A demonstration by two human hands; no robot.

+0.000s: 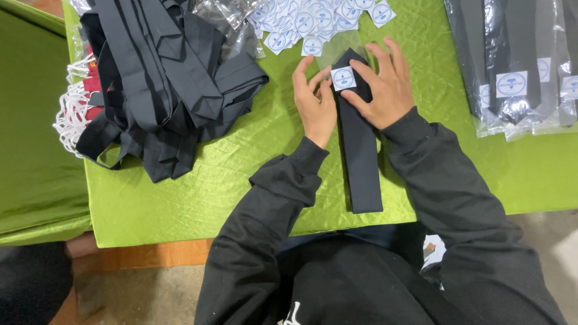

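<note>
A black necktie [361,162] lies lengthwise on the green cloth in front of me, its pointed end inside a clear plastic sleeve [342,45]. A small white square label with a blue round mark [343,78] sits on the tie's tip. My left hand [314,102] rests on the tie's left edge, thumb and fingers touching the label. My right hand [385,84] lies spread on the tie's right side, fingers pressing beside the label.
A heap of loose black ties [168,78] lies at the left, with white elastic loops [72,111] beside it. A pile of white labels [313,21] sits at the top middle. Bagged, labelled ties [518,66] are stacked at the right. The table's near edge [180,232] runs below.
</note>
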